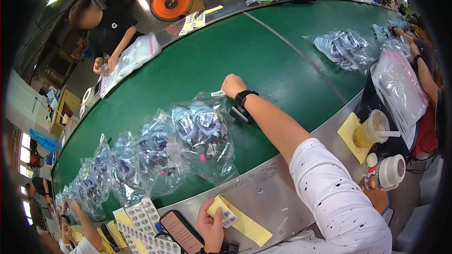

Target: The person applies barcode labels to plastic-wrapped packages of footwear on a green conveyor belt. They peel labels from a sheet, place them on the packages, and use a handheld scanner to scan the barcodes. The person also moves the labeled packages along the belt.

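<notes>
My right hand (234,86) reaches out over the green conveyor belt (263,66), its fingers closed at a small white barcode sticker (218,93). The sticker is beside the top edge of a clear plastic bag (221,160) holding a pair of light blue and purple shoes (200,123). Whether it touches the bag I cannot tell. Near the belt's metal edge, my left hand (210,221) pinches a yellow backing strip (249,226) with white barcode stickers on it. More bagged shoes (155,141) lie in a row to the left, overlapping one another.
A phone (181,233) and barcode sticker sheets (143,218) lie left of my left hand. At right are a drink cup (372,129), a white-lidded bottle (388,173) and a plastic bag stack (400,84). Another person (113,33) handles bags across the belt; others work at both sides.
</notes>
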Demonstrator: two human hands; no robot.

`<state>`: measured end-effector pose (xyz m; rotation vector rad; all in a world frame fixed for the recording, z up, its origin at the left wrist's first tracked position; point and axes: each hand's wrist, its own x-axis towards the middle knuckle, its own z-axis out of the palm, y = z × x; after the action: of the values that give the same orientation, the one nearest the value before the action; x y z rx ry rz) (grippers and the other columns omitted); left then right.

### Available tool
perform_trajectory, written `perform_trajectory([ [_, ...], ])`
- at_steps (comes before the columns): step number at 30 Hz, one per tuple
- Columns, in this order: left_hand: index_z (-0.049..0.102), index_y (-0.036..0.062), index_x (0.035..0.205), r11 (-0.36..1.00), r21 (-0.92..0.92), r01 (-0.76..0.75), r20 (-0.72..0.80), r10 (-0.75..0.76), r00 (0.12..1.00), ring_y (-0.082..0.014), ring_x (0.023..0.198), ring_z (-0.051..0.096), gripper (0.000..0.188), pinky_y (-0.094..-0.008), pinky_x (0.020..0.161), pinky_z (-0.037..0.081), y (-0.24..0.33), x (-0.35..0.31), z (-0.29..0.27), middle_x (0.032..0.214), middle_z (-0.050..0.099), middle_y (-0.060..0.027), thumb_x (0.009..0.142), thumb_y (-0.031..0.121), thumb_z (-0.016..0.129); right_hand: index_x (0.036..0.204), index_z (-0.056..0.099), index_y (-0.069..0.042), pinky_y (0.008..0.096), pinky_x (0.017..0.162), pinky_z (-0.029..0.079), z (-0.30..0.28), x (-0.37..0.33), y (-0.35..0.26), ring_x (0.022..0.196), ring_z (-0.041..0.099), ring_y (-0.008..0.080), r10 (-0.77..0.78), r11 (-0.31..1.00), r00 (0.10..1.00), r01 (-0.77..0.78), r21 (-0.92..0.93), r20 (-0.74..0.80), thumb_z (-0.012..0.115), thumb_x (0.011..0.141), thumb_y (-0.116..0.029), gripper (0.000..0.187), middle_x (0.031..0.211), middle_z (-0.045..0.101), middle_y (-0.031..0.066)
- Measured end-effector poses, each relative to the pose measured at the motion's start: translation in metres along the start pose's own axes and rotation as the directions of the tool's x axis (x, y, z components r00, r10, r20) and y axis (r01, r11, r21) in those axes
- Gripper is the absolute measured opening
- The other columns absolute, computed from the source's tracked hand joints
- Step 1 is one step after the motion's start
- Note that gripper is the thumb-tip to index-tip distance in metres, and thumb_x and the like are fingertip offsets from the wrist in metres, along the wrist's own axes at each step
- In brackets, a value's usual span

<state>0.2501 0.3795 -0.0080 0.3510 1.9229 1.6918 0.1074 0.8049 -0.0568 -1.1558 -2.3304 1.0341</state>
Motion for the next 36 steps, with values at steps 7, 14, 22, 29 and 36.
perform_trajectory([
  [7, 0.049, -0.0032, 0.126, 1.0, -0.006, -0.004, -0.013, 0.004, 1.0, -0.012, 0.087, 0.066, 0.035, -0.0223, 0.075, 0.052, -0.003, 0.001, 0.002, 0.102, 0.067, -0.0111, 0.092, 0.001, 0.057, 0.098, 0.069, -0.002, 0.0431, 0.083, 0.054, -0.001, -0.033, -0.024, 0.099, 0.065, 0.0357, -0.099, 0.973, 0.995, 0.094, -0.211, -0.013, 0.072, 0.076, -0.022, 0.029, 0.112, 0.061, 0.0183],
  [14, 0.043, -0.0037, 0.133, 0.985, -0.124, -0.116, -0.015, 0.115, 0.993, -0.019, 0.1, 0.062, 0.047, -0.0285, 0.088, 0.05, -0.006, 0.006, 0.011, 0.115, 0.061, -0.0158, 0.087, -0.008, 0.056, 0.095, 0.07, -0.005, 0.044, 0.084, 0.054, -0.046, -0.017, 0.004, 0.096, 0.066, 0.0351, -0.101, 0.92, 0.994, 0.078, -0.385, -0.04, 0.075, 0.074, -0.037, 0.038, 0.102, 0.068, 0.0189],
  [22, 0.039, -0.0026, 0.136, 0.986, -0.131, -0.106, -0.078, 0.096, 0.992, -0.0186, 0.098, 0.062, 0.05, -0.0274, 0.084, 0.05, 0.007, 0.002, 0.025, 0.111, 0.062, -0.0158, 0.089, -0.007, 0.055, 0.123, 0.064, -0.015, 0.0547, 0.1, 0.034, -0.244, -0.013, 0.178, 0.126, 0.044, 0.0378, 0.212, 0.34, 0.824, -0.567, -0.751, -0.526, 0.046, 0.095, -0.027, 0.036, 0.138, 0.048, 0.011],
  [29, 0.047, -0.0028, 0.121, 0.994, -0.08, -0.074, -0.05, 0.07, 0.996, -0.0146, 0.085, 0.064, 0.034, -0.0238, 0.075, 0.05, -0.011, 0.008, 0.016, 0.098, 0.064, -0.0135, 0.088, -0.009, 0.053, 0.106, 0.069, -0.01, 0.0501, 0.095, 0.037, -0.266, -0.042, 0.229, 0.118, 0.051, 0.0243, 0.057, 0.441, 0.829, -0.52, -0.731, -0.556, 0.048, 0.091, -0.019, 0.027, 0.12, 0.057, 0.0045],
  [36, 0.046, -0.0038, 0.131, 0.997, -0.071, -0.039, -0.006, 0.039, 0.999, -0.007, 0.079, 0.062, 0.043, -0.0176, 0.068, 0.047, -0.015, 0.01, 0.013, 0.097, 0.066, -0.0097, 0.09, -0.003, 0.058, 0.076, 0.062, 0.007, 0.0458, 0.074, 0.05, -0.129, -0.052, 0.106, 0.087, 0.061, 0.042, -0.442, 0.758, 0.897, 0.369, -0.537, -0.007, 0.053, 0.073, -0.001, 0.012, 0.089, 0.061, 0.0265],
])
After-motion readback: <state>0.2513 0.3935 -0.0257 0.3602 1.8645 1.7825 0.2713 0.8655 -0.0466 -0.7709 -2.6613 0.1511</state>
